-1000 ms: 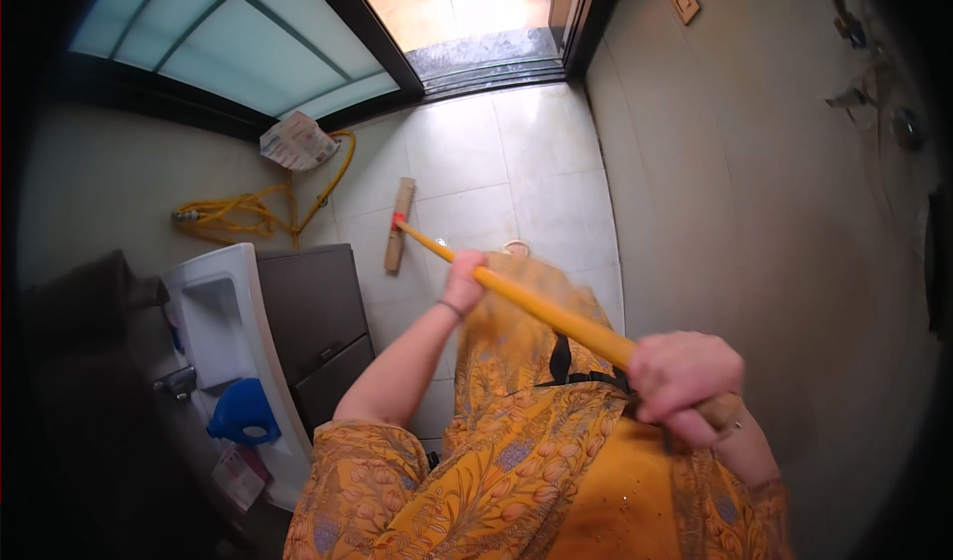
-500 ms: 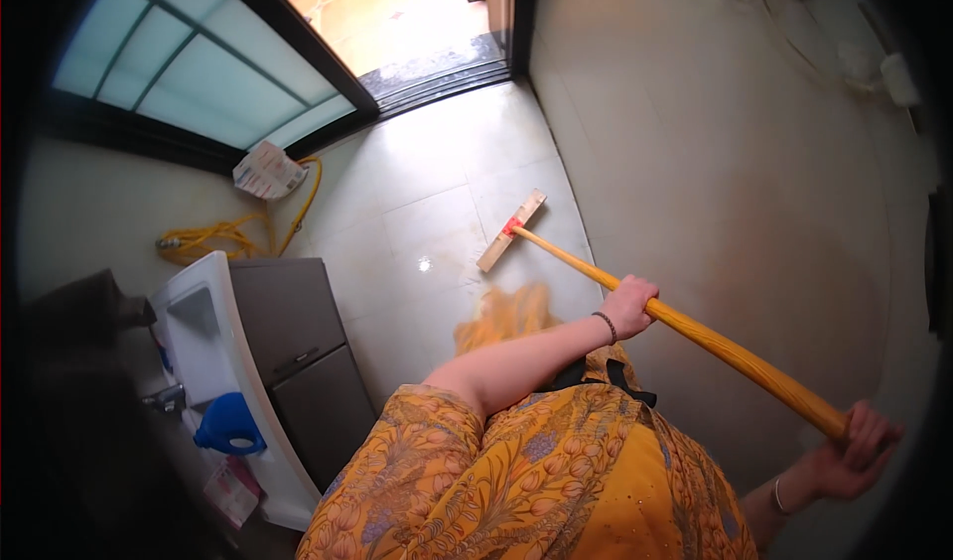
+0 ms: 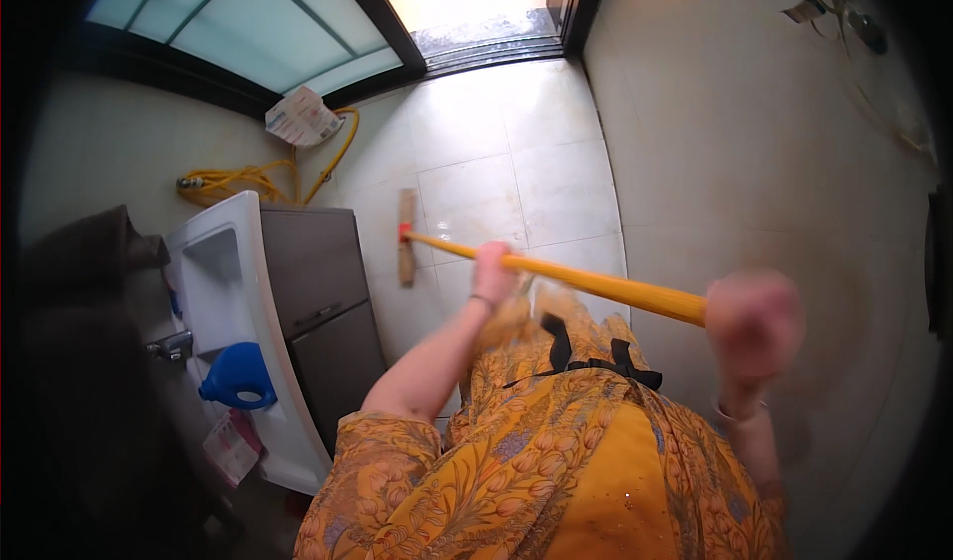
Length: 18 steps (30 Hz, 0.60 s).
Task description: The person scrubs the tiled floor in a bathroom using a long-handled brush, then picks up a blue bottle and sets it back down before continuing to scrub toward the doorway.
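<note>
A floor tool (image 3: 615,288) with a long yellow wooden handle slants across the room. Its wooden crosspiece (image 3: 406,262) is joined to the handle by a red fitting and rests on the pale tiles near the cabinet. Whether bristles or a rubber strip sit beneath the crosspiece is hidden. My left hand (image 3: 492,272) is closed around the middle of the handle. At the upper end of the handle, my right hand (image 3: 754,324) is wrapped round it, smeared by motion.
On the left stands a grey cabinet (image 3: 316,252) with a white sink (image 3: 248,262). A blue jug (image 3: 238,375) lies on the sink's edge. Behind it are a coiled yellow hose (image 3: 233,182) and a white packet (image 3: 302,118). A wall (image 3: 735,153) bounds the right; an open doorway (image 3: 486,39) is ahead.
The crosspiece has swept left across the tiles toward the cabinet. Both hands have moved left with the handle, the right one also rising in view. The view has shifted slightly.
</note>
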Each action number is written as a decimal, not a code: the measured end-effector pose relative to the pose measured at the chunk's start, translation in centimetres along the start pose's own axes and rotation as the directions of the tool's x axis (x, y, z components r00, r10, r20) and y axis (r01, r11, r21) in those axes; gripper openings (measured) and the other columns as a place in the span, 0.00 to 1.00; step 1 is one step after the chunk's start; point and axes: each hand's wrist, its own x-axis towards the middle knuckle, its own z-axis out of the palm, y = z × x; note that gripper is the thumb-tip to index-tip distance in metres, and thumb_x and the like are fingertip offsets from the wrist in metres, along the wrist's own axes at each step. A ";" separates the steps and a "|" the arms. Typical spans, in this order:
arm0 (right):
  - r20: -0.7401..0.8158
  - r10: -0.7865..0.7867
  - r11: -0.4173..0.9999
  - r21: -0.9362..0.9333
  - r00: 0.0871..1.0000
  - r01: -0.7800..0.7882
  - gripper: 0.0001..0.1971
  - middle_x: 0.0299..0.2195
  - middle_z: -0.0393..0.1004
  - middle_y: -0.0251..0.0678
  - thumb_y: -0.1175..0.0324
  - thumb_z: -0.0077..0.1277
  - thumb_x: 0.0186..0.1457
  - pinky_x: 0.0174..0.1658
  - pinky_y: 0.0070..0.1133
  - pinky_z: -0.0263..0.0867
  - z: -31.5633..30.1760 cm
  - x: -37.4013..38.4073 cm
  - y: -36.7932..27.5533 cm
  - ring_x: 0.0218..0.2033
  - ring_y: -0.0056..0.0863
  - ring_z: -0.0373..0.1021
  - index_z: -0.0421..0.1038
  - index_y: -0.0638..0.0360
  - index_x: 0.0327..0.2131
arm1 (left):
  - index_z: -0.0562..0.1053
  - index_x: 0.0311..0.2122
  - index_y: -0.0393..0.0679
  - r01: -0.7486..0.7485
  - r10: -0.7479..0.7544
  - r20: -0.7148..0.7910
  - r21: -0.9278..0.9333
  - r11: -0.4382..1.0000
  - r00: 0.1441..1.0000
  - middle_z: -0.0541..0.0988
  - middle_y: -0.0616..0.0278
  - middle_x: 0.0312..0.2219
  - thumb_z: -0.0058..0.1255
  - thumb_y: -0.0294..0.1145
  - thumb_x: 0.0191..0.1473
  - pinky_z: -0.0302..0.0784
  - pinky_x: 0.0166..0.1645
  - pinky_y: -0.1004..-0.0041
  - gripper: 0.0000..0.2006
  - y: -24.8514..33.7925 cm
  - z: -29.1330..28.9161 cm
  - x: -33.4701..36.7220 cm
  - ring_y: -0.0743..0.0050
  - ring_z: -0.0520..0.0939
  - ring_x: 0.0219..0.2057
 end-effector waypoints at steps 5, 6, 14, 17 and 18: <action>0.364 0.202 0.949 0.157 0.909 -0.274 0.13 0.14 0.66 0.32 0.83 0.32 0.52 0.18 0.16 0.52 6.6 -0.4 6.1 0.12 0.14 0.52 0.70 0.67 0.28 | 0.68 0.21 0.43 0.102 -0.119 0.114 0.146 0.984 0.986 0.71 0.54 0.21 0.61 0.34 0.41 0.69 0.33 0.62 0.12 -9.4 -7.5 -5.0 0.52 0.71 0.27; 0.374 0.190 0.954 0.146 0.908 -0.260 0.12 0.13 0.63 0.30 0.80 0.34 0.53 0.18 0.17 0.52 6.6 -0.3 5.8 0.12 0.14 0.52 0.71 0.68 0.27 | 0.69 0.22 0.43 0.134 -0.161 0.152 0.172 0.976 0.975 0.72 0.54 0.21 0.61 0.33 0.40 0.69 0.33 0.62 0.11 -9.1 -7.7 -5.4 0.51 0.72 0.27; 0.208 -0.091 0.984 -0.132 0.974 0.120 0.11 0.09 0.58 0.25 0.65 0.46 0.53 0.16 0.18 0.54 -1.8 1.2 -8.9 0.09 0.17 0.53 0.60 0.53 0.20 | 0.70 0.24 0.42 0.040 0.075 0.393 -0.278 0.960 0.916 0.73 0.54 0.25 0.58 0.27 0.41 0.70 0.37 0.61 0.07 8.9 -1.1 -1.6 0.51 0.73 0.31; -0.054 -0.375 0.911 -0.206 0.926 0.357 0.12 0.09 0.58 0.25 0.65 0.48 0.51 0.17 0.15 0.50 -3.2 -1.5 -14.0 0.10 0.17 0.54 0.57 0.50 0.19 | 0.69 0.26 0.42 -0.191 0.363 0.342 -0.445 0.875 0.867 0.73 0.54 0.25 0.57 0.30 0.42 0.71 0.39 0.61 0.08 14.1 1.3 0.5 0.51 0.74 0.33; 0.025 -0.317 0.941 -0.117 0.948 0.318 0.11 0.10 0.58 0.24 0.67 0.48 0.51 0.21 0.14 0.52 -3.5 -2.1 -15.2 0.11 0.15 0.54 0.58 0.49 0.20 | 0.69 0.27 0.42 -0.188 0.378 0.366 -0.460 0.868 0.850 0.73 0.54 0.25 0.57 0.30 0.43 0.71 0.39 0.61 0.08 15.3 1.8 1.3 0.50 0.74 0.34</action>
